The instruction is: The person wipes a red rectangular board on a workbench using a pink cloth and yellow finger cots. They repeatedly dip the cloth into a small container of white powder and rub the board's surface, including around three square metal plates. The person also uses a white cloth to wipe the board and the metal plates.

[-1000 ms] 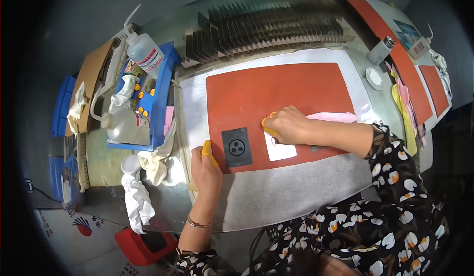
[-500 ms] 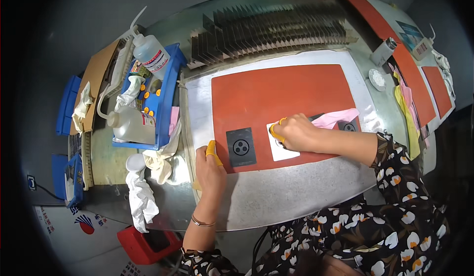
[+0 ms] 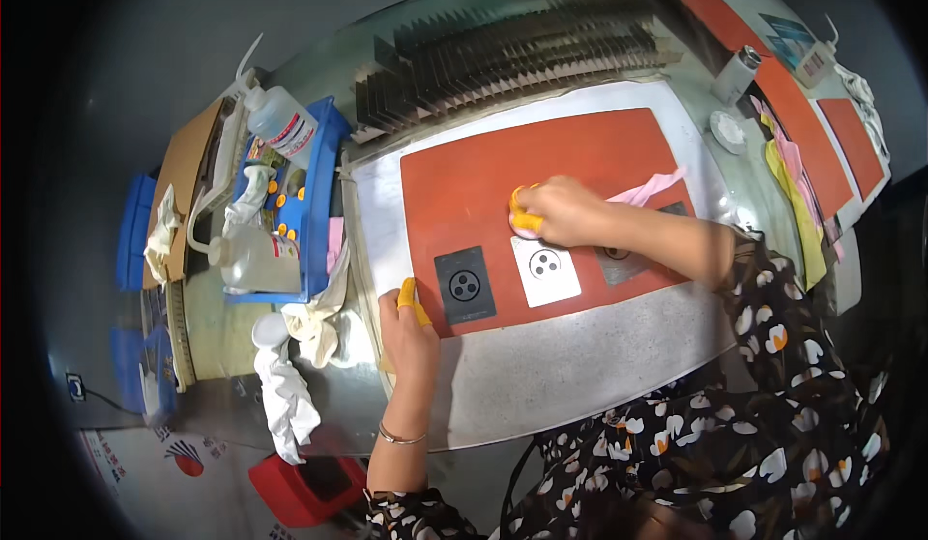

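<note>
My right hand [image 3: 556, 213], with yellow finger covers, is closed on a pink cloth [image 3: 650, 188] whose tail trails to the right. Its fingers press on the red mat [image 3: 541, 153] just above a white square plate [image 3: 544, 281] with a ring and three dots. To the left lies a dark plate [image 3: 465, 296] with the same mark. A second dark plate [image 3: 623, 267] is partly under my right forearm, and another dark piece [image 3: 674, 208] shows beyond it. My left hand [image 3: 411, 332], also with yellow finger covers, rests holding nothing at the mat's left edge, its fingers partly hidden.
A rack of upright dark plates [image 3: 503, 61] stands behind the mat. At left, a blue tray [image 3: 319, 221] holds squeeze bottles [image 3: 285, 124], with white cloths [image 3: 288, 400] nearby. A thermos [image 3: 737, 74], a round white dish [image 3: 728, 132] and coloured cloths [image 3: 797, 211] lie at right.
My right hand has moved up and left with the pink cloth, off the white plate, so its ring and dots show. My left hand stays at the mat's edge. The whole view has shifted slightly.
</note>
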Motion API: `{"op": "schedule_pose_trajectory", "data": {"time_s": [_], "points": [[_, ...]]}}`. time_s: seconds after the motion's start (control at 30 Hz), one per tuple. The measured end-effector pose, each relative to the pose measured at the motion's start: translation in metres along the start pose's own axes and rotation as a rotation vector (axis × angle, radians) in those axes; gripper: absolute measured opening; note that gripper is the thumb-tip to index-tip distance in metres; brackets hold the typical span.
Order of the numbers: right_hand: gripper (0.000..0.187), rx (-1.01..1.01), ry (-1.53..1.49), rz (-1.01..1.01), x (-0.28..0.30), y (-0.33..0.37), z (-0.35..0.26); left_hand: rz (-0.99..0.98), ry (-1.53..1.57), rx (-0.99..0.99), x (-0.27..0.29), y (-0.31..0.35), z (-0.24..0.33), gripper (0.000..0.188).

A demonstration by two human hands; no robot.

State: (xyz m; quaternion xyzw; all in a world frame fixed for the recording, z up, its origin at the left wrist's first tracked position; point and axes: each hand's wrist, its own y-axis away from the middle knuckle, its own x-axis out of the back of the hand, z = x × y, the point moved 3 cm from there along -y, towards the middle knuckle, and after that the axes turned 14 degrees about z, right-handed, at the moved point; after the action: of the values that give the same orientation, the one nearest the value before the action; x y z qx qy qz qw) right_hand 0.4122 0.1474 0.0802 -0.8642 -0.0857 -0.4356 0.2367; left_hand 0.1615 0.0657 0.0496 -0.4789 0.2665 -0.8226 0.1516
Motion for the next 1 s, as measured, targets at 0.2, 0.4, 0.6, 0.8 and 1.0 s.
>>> {"op": "schedule_pose_trajectory", "data": {"time_s": [0.2,0.4,0.6,0.8,1.0], "points": [[0.024,-0.157,-0.095,-0.113,0.045,0.025,0.01,-0.027,-0.062,0.041,0.001,0.003,0.001,0.031],[0.009,0.132,0.032,-0.063,-0.005,0.022,-0.01,-0.033,-0.035,0.02,0.001,-0.001,0.005,0.038],[0.013,0.158,0.048,-0.107,-0.003,0.032,0.004,-0.048,-0.014,0.071,0.004,0.001,0.003,0.041],[0.012,0.206,0.053,-0.11,-0.007,0.016,-0.007,-0.048,-0.002,0.043,0.0,-0.001,0.005,0.045],[0.012,0.079,0.005,-0.027,0.042,0.038,0.019,-0.036,-0.07,0.04,0.002,0.005,0.0,0.04]]}}
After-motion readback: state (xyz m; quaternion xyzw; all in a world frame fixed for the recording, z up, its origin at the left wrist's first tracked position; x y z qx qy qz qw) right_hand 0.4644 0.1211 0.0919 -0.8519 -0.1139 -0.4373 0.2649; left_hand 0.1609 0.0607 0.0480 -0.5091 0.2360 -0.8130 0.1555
